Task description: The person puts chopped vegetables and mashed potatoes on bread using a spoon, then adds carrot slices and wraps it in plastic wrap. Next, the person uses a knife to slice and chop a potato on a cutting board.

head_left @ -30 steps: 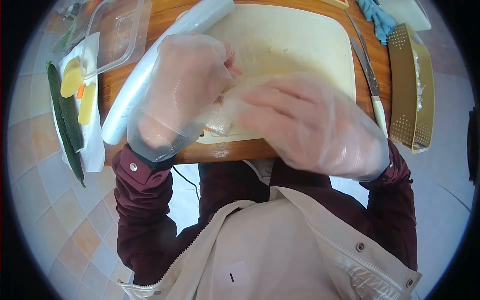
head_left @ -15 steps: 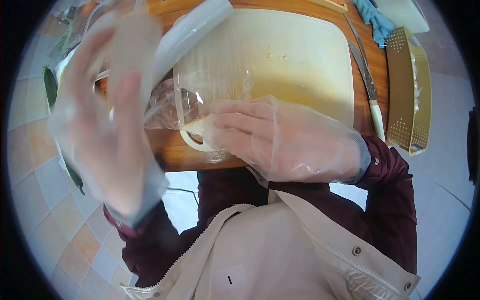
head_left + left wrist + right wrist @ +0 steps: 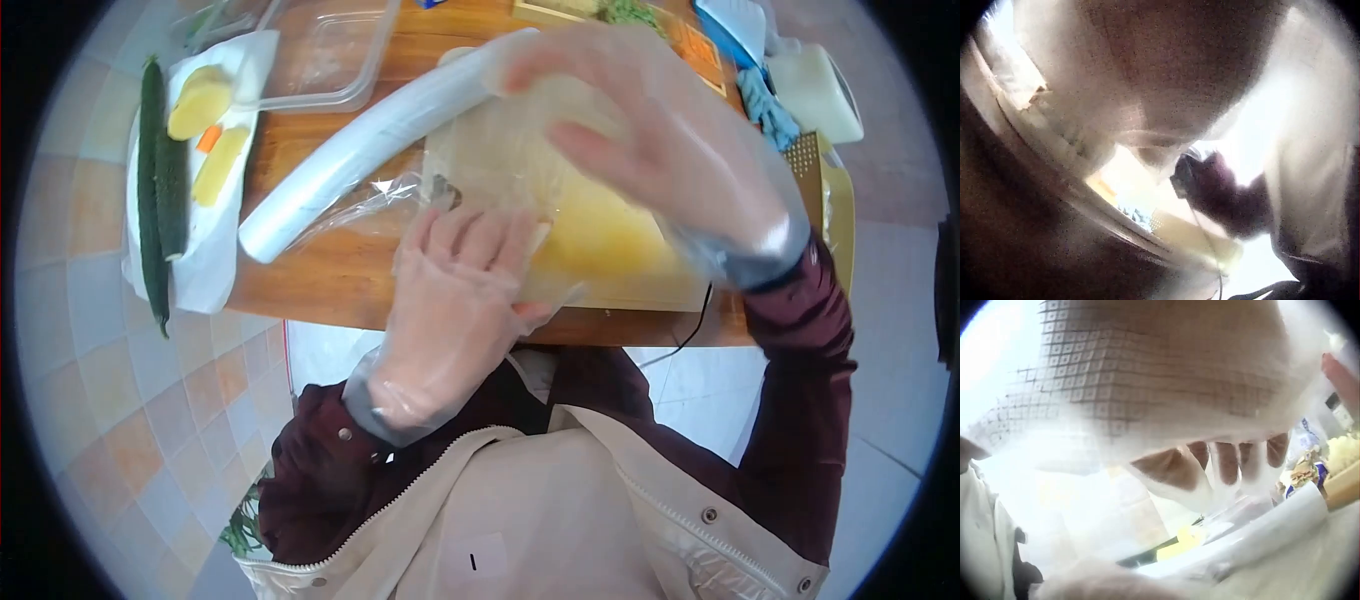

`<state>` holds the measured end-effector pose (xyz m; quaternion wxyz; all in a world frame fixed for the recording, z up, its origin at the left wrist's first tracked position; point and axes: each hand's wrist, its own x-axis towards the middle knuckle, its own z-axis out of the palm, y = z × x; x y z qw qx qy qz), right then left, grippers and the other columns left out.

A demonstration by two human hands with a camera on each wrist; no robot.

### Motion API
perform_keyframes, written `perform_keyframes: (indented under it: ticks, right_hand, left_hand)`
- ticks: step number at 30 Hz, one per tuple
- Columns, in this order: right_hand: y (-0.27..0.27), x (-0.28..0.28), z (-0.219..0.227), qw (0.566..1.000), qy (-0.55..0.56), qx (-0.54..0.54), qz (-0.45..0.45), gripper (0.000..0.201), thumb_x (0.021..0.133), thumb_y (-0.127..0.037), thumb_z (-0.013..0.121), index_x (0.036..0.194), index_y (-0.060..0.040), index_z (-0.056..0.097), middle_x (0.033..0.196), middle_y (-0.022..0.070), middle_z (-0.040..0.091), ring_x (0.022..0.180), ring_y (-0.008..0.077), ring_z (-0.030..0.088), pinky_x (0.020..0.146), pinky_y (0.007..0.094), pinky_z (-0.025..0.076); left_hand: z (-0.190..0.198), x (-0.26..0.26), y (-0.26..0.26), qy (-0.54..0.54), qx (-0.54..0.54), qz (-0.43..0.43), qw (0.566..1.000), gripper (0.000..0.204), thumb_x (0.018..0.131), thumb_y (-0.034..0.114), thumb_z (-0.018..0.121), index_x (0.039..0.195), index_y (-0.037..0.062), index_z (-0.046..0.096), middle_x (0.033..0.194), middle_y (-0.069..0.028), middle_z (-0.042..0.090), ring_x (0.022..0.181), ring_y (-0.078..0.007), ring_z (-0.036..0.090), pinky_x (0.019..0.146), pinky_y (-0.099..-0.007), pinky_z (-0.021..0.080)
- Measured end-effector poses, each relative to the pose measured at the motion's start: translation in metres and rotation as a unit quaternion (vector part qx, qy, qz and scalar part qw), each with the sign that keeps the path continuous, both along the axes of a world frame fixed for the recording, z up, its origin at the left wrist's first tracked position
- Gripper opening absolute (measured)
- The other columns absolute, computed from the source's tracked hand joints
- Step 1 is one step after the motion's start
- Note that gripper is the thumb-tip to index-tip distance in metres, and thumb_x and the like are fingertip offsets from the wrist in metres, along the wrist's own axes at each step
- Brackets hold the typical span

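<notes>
My left hand (image 3: 445,300), in a clear plastic glove, is low over the near left of the pale cutting board (image 3: 650,290). Its fingers bend down over a pale piece of food (image 3: 538,238); only an edge shows beside the index finger, and the rest is hidden under the hand. The gloved right hand (image 3: 665,135) hovers over the board's right side, blurred, its thumb and fingers apart and nothing between them. Beyond the left hand, a roll of cling film (image 3: 370,145) lies slantwise, with loose clear film (image 3: 385,200) trailing from it onto the board.
At left, white paper (image 3: 215,265) carries cucumbers (image 3: 155,205), yellow pieces (image 3: 200,100) and an orange bit. Behind stands a clear plastic tub (image 3: 330,60). Shredded greens (image 3: 632,12) and orange shreds (image 3: 695,45) sit at the back right, near a blue cloth (image 3: 768,110) and a perforated basket (image 3: 838,200).
The right hand has left the food and risen to the far right. My left hand, earlier swung out to the left, has come down onto the food. The view has shifted too.
</notes>
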<state>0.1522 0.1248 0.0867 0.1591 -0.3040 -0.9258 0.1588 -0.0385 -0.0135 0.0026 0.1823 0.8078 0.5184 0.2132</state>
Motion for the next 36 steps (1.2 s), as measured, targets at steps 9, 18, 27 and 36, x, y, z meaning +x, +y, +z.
perform_keyframes:
  ticks: [9,18,27,36]
  right_hand:
    - [0.029,-0.116,-0.020,0.927,-0.078,0.271,0.248,0.035,0.094,-0.016,0.066,0.126,-0.0022,0.063,0.119,0.0149,0.066,0.109,0.0270,0.067,0.094,0.0380,0.055]
    - [0.007,-0.137,-0.034,0.933,0.001,0.184,0.308,0.026,0.087,-0.012,0.074,0.110,-0.0024,0.069,0.104,0.0125,0.069,0.103,0.0297,0.066,0.090,0.0378,0.055]
    - [0.001,-0.168,-0.044,0.967,-0.127,0.086,0.205,0.026,0.083,-0.006,0.074,0.107,0.0015,0.068,0.104,0.0183,0.069,0.095,0.0322,0.070,0.080,0.0395,0.059]
    - [0.022,-0.148,-0.036,0.929,0.129,0.194,0.287,0.036,0.081,-0.022,0.083,0.110,-0.0033,0.073,0.090,0.0124,0.074,0.082,0.0323,0.075,0.077,0.0404,0.061]
  left_hand:
    - [-0.010,0.009,-0.002,0.046,0.062,0.055,0.996,0.067,0.078,0.038,0.084,0.136,0.0128,0.064,0.133,-0.0128,0.063,0.135,-0.0379,0.052,0.117,-0.0634,0.033]
    - [-0.010,0.009,-0.002,0.046,0.062,0.073,0.994,0.042,0.078,0.040,0.083,0.108,0.0130,0.072,0.089,-0.0081,0.068,0.094,-0.0320,0.065,0.105,-0.0594,0.038]
    - [-0.013,0.001,0.001,-0.026,0.046,0.017,0.998,0.041,0.084,0.034,0.079,0.116,0.0081,0.076,0.093,-0.0066,0.077,0.093,-0.0283,0.073,0.094,-0.0533,0.040]
    - [-0.015,0.002,-0.006,-0.020,0.060,0.042,0.997,0.044,0.088,0.032,0.076,0.127,0.0115,0.073,0.118,-0.0127,0.075,0.118,-0.0381,0.066,0.116,-0.0681,0.029]
